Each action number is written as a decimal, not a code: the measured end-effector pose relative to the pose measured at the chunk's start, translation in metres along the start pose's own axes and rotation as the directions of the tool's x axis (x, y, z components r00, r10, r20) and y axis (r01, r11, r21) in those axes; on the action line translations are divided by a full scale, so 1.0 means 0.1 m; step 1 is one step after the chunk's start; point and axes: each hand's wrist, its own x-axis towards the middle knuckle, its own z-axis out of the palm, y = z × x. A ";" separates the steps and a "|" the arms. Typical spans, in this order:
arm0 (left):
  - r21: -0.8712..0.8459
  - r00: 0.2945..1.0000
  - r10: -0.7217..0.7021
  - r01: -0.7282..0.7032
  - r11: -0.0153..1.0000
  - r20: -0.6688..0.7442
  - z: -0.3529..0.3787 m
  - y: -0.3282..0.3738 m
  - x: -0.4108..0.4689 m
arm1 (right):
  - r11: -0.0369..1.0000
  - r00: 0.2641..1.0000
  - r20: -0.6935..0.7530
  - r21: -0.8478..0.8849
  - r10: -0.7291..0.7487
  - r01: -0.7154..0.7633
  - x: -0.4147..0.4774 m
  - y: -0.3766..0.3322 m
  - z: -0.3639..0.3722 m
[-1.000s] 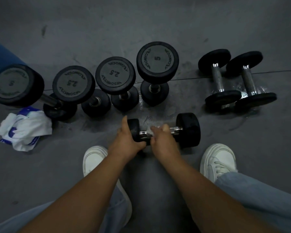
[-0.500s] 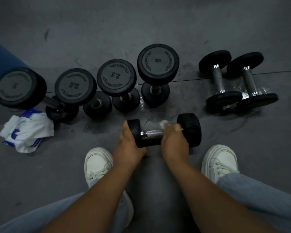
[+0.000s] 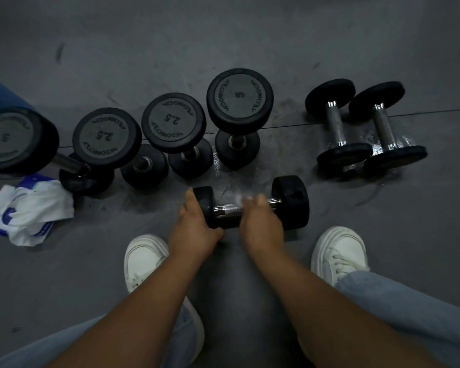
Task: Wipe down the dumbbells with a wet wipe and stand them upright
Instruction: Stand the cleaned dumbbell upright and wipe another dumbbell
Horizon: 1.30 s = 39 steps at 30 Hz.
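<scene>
fingers (image 3: 259,202) of our right hand (image 3: 262,229) are wrapped round the wet wipe (image 3: 239,200) on the chrome handle (image 3: 223,210), and they've slid back to the middle from the right end. left hand (image 3: 194,229) grips the left head of the dumbbell (image 3: 291,205), lying flat on the floor (image 3: 383,235) between our shoes (image 3: 146,258). looks like we're mid-scrub, and it's not stood up yet

R hand (image 3: 260,224) w/ wet wipe (image 3: 240,199) went right along handle (image 3: 225,209) of the lying dumbbell (image 3: 290,203), center frame, 0.5 s ago; now back left toward mid-handle; chrome stub by right head uncovered again; hand now motion-blurred.
</scene>
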 end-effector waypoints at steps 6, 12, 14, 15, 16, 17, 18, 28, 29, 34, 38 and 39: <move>-0.001 1.000 0.007 -0.007 1.000 0.001 0.00 0.00 -0.01 | 0.998 0.997 -0.059 0.022 0.055 -0.054 0.02 0.04 -0.03; -0.011 1.000 0.017 -0.017 1.000 -0.001 0.00 -0.01 -0.01 | 1.000 0.999 -0.041 0.023 0.000 0.001 0.05 0.08 -0.05; -0.011 1.000 0.022 -0.022 1.000 -0.012 0.00 -0.01 0.00 | 0.999 0.999 0.012 -0.023 -0.043 0.043 0.02 0.03 -0.02; -0.009 1.000 0.022 -0.022 1.000 -0.013 0.01 -0.01 0.00 | 0.992 0.990 0.074 -0.032 -0.121 0.123 -0.03 -0.01 -0.01; -0.007 1.000 0.019 -0.019 1.000 -0.008 0.02 -0.02 0.00 | 0.983 0.980 0.093 -0.028 -0.178 0.181 -0.06 -0.01 0.01; -0.005 1.000 0.015 -0.015 1.000 -0.001 0.02 -0.02 0.00 | 0.987 0.984 0.066 -0.005 -0.162 0.163 -0.04 0.00 0.00; -0.005 1.000 0.015 -0.015 1.000 0.001 0.02 -0.02 -0.01 | 0.996 0.996 0.012 0.010 -0.088 0.088 0.00 0.04 0.00; 0.006 0.991 0.085 -0.084 0.996 -0.105 0.07 -0.15 -0.18 | 0.994 0.994 -0.011 0.031 -0.108 0.108 -0.05 0.13 0.07; -0.001 0.990 0.094 -0.095 0.995 -0.100 0.07 -0.16 -0.20 | 0.980 0.979 0.041 0.026 -0.198 0.197 -0.08 0.11 0.09; -0.182 0.998 0.059 -0.065 0.981 -0.036 0.02 -0.27 -0.16 | 0.996 0.995 -0.070 0.052 -0.070 0.073 -0.04 0.14 0.12; -0.453 0.997 0.045 -0.013 0.891 0.060 0.02 -0.32 -0.08 | 0.977 0.980 0.008 0.080 -0.197 0.196 -0.02 0.11 0.10; -0.491 0.998 0.030 0.000 0.871 0.055 0.04 -0.31 -0.06 | 0.987 0.990 -0.064 0.089 -0.126 0.132 0.01 0.13 0.08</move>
